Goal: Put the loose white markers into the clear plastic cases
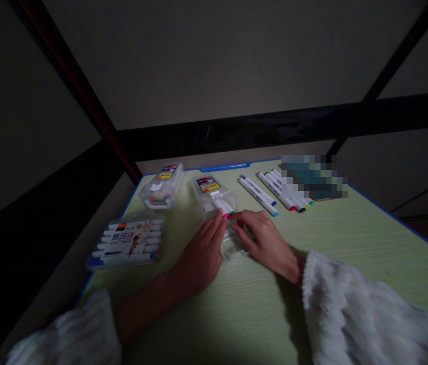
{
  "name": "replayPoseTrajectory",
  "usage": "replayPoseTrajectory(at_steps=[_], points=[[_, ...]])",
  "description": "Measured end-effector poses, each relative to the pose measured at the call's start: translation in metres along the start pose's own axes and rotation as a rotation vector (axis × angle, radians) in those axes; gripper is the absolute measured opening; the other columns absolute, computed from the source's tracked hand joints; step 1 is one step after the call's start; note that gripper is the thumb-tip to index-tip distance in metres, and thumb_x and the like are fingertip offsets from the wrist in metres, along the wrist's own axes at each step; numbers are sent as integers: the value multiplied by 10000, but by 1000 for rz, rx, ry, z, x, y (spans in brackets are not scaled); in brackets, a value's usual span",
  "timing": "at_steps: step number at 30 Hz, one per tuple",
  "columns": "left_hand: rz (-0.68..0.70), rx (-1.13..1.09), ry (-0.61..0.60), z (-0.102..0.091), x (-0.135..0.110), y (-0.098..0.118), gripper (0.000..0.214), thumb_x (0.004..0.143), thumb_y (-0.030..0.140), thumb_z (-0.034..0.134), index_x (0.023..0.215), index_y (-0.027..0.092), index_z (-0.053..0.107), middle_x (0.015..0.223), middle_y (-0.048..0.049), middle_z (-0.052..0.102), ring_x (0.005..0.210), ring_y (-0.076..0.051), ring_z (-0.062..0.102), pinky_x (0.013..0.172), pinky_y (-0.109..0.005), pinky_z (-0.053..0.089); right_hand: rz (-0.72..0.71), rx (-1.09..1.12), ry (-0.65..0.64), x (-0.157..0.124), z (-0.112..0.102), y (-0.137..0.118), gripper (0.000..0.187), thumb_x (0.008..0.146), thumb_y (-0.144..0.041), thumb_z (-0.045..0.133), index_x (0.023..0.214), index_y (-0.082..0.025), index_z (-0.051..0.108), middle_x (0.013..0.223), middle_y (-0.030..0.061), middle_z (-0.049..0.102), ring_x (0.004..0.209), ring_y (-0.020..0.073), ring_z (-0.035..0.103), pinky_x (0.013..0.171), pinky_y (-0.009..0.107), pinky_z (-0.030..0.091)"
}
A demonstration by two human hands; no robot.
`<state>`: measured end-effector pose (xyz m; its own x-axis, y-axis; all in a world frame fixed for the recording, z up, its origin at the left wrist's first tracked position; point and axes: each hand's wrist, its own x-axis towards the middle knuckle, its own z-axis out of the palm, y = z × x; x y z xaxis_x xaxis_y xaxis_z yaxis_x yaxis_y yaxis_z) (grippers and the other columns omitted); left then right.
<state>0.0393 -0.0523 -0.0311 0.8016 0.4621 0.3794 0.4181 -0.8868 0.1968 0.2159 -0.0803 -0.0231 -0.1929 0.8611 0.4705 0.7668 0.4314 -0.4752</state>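
A clear plastic marker case (209, 190) with a yellow, red and blue label stands open in the middle of the table. Its transparent lid flap (232, 244) lies toward me, partly under my hands. White markers with pink (226, 215) and green (232, 213) ends stick out of the case's near opening. My left hand (204, 253) has its fingers pressed together at the pink-ended marker, over the left side of the opening. From the right, my right hand (265, 238) reaches its index fingertip to the green end. Its thumb is apart from the index finger, and nothing shows between them.
Two loose markers (257, 195) and a row of several more (276, 190) lie right of the case, beside a blurred-out flat item (312, 177). Another labelled case (163, 185) stands back left. A flat marker box (128, 241) lies at the left edge. Behind the table (350, 238) rises a wall.
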Motion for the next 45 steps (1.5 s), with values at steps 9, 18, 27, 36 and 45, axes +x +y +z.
replayPoseTrajectory(at_steps=[9,18,27,36,45], points=[[-25,2,-17,-1,1,0,619,744,-10,297,1357,11,217,1444,-227,221,1359,-244,167,1079,-428,295,-1,-5,-10,0,-1,-1,133,866,-163,428,912,-157,553,752,38,602,711,173,547,689,303,355],[-35,-17,-18,-2,1,1,621,753,-9,302,1365,21,203,1449,-216,216,1357,-247,177,1083,-435,293,3,0,-21,1,-1,-1,118,864,-155,432,889,-157,546,752,40,602,715,174,550,686,301,356],[-19,-20,4,-1,0,0,626,755,-19,292,1371,24,187,1434,-225,240,1349,-248,201,1072,-441,311,0,-4,-20,1,0,0,115,866,-161,432,875,-151,546,746,43,603,705,177,548,684,306,363],[-14,-32,30,-2,0,-1,608,786,-5,283,1383,51,181,1433,-211,258,1339,-253,235,1064,-443,331,10,-12,-25,1,-2,0,123,866,-173,424,881,-163,546,752,37,607,719,177,561,690,303,364],[-16,-65,71,1,-1,-3,596,773,-3,305,1361,83,256,1431,-182,276,1322,-244,274,1069,-432,322,-10,3,-30,1,-3,-1,132,872,-164,415,901,-160,544,767,39,613,722,172,559,688,304,362]])
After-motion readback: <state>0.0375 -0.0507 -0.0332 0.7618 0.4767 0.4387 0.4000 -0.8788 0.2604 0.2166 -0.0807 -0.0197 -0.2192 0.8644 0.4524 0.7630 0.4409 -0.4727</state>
